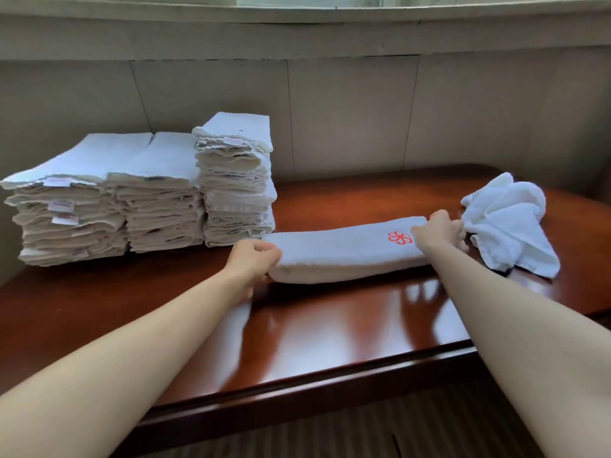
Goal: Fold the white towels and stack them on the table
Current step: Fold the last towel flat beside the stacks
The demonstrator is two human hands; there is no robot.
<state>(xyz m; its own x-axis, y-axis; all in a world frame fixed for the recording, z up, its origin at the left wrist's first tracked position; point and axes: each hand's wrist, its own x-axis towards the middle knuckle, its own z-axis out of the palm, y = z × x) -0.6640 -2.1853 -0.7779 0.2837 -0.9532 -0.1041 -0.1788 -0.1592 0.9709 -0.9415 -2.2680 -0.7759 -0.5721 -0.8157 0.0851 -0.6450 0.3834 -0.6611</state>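
Glossy reddish-brown wooden table (330, 325) carries one long folded white towel with a red emblem (344, 256); the left hand (253, 261) grips its left end, the right hand (436, 231) its right end. One crumpled white towel (509, 223) lies just right. Behind left stand three stacks of folded white towels (158, 190).

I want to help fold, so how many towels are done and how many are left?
Lots are done: three stacks of folded towels stand at the back left of the table. One is in hand now: the left hand and right hand grip the ends of a long folded towel with a red logo. One crumpled towel at the right waits, the only unfolded one in view.
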